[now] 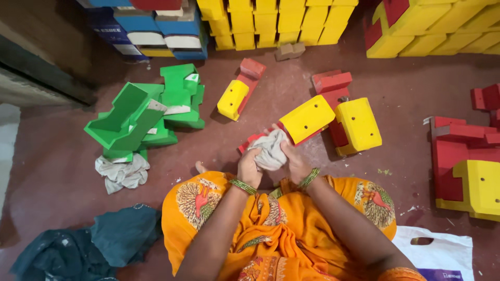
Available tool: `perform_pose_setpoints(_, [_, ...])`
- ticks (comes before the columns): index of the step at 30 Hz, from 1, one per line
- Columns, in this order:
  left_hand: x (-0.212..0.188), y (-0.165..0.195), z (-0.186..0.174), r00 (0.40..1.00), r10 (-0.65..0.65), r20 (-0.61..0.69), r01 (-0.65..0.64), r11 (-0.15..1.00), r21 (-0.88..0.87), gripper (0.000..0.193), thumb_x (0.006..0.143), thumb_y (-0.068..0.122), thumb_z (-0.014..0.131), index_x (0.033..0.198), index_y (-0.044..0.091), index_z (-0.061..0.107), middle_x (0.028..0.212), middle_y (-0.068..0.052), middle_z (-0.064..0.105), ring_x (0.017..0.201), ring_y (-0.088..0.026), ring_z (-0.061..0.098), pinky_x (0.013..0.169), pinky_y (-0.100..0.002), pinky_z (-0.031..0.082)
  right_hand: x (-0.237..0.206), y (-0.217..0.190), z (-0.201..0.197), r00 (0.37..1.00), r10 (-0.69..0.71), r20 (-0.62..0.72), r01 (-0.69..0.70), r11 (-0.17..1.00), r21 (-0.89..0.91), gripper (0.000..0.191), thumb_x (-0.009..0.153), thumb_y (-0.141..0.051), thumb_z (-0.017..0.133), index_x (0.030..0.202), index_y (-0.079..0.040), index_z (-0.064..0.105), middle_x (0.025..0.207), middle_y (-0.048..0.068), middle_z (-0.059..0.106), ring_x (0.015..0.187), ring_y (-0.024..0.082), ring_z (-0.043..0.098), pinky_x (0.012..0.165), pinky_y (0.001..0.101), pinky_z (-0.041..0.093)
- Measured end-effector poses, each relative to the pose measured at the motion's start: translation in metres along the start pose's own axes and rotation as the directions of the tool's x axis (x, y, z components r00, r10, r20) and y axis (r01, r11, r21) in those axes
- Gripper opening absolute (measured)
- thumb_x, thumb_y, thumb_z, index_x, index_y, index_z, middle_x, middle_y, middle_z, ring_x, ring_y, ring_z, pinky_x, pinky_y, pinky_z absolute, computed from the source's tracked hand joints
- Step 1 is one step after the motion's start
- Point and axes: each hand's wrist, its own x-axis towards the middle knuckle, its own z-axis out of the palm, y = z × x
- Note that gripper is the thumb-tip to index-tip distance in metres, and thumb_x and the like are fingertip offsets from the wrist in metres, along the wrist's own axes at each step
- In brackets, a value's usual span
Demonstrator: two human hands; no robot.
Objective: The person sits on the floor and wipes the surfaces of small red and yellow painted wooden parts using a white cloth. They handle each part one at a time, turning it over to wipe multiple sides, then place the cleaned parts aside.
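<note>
Left hand [249, 167]: fingers curled shut around the near left side of a crumpled grey-white rag [270, 149]; green bangles at the wrist.

Right hand [296, 162]: fingers clenched on the right side of the same rag, thumb over the top of the cloth; green bangles at the wrist. Both hands meet on the rag just ahead of the knees, and the cloth bunches between them.

Rag: pressed against the near lower end of a yellow-and-red painted block piece [307, 119]. It hides the part of the piece under it.

Yellow-and-red piece: lies directly ahead of the fingers and a little to the right. Its long axis runs diagonally, from the rag up and away to the right. The yellow face is upward, and a red strip shows along its lower edge and again at the left of the rag. The right hand is the nearer to its body; the left is at its near tip.

Second yellow-and-red piece [358, 125]: just beside the first, on its right, on the dark red floor [62, 156].

Third yellow-and-red piece [238, 93]: farther off to the left, apart from the hands.

Green pieces [140, 112]: heaped well to the left, with a spare pale cloth [122, 174] at the near edge of the heap.

Stacked yellow blocks [271, 23]: along the far edge of the floor.

Red-and-yellow pieces [466, 161]: at the right edge.

White plastic bag [442, 250]: near right corner.
</note>
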Motion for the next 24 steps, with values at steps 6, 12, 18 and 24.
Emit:
perform_pose_setpoints(6, [0.006, 0.006, 0.003, 0.911, 0.361, 0.202, -0.342, 0.385, 0.857, 0.041, 0.083, 0.014, 0.063, 0.124, 0.013, 0.063, 0.139, -0.016, 0.05, 0.131, -0.031, 0.048, 0.114, -0.047, 0.033, -0.014, 0.037, -0.015, 0.973, 0.211, -0.096, -0.209, 0.977, 0.032, 0.058, 0.095, -0.031, 0.068, 0.146, -0.01, 0.048, 0.134, 0.007, 0.062, 0.122, 0.021, 0.062, 0.101, 0.0397, 0.051])
perform_pose_setpoints(12, [0.011, 0.008, 0.016, 0.83, 0.537, 0.15, -0.216, 0.062, 0.975, 0.07, 0.082, 0.029, 0.075, 0.146, 0.016, 0.049, 0.152, -0.018, 0.036, 0.141, -0.039, 0.034, 0.119, -0.055, 0.024, 0.009, -0.027, -0.054, 0.928, -0.326, -0.181, 0.073, 0.633, -0.771, 0.036, 0.085, -0.009, 0.074, 0.121, -0.008, 0.068, 0.112, 0.006, 0.077, 0.101, 0.017, 0.075, 0.086, 0.035, 0.061])
perform_pose_setpoints(18, [0.011, 0.003, 0.021, 0.939, 0.284, -0.192, 0.258, -0.214, 0.942, 0.112, 0.068, 0.036, 0.09, 0.155, 0.017, 0.022, 0.162, -0.015, 0.018, 0.15, -0.04, 0.017, 0.119, -0.058, 0.015, 0.016, -0.089, -0.046, 0.691, -0.715, 0.111, -0.262, -0.39, -0.883, 0.07, 0.067, -0.009, 0.078, 0.135, -0.012, 0.059, 0.13, 0.021, 0.052, 0.12, 0.043, 0.05, 0.1, 0.0537, 0.041])
perform_pose_setpoints(24, [0.018, -0.006, 0.007, 0.962, 0.153, -0.225, 0.263, -0.31, 0.914, 0.122, 0.071, 0.028, 0.09, 0.161, 0.009, 0.009, 0.168, -0.015, 0.011, 0.149, -0.044, 0.023, 0.117, -0.058, 0.026, 0.007, -0.056, 0.011, 0.951, -0.303, 0.055, -0.077, -0.408, -0.91, 0.067, 0.066, -0.014, 0.073, 0.132, -0.019, 0.058, 0.135, 0.019, 0.053, 0.115, 0.042, 0.051, 0.1, 0.0526, 0.044])
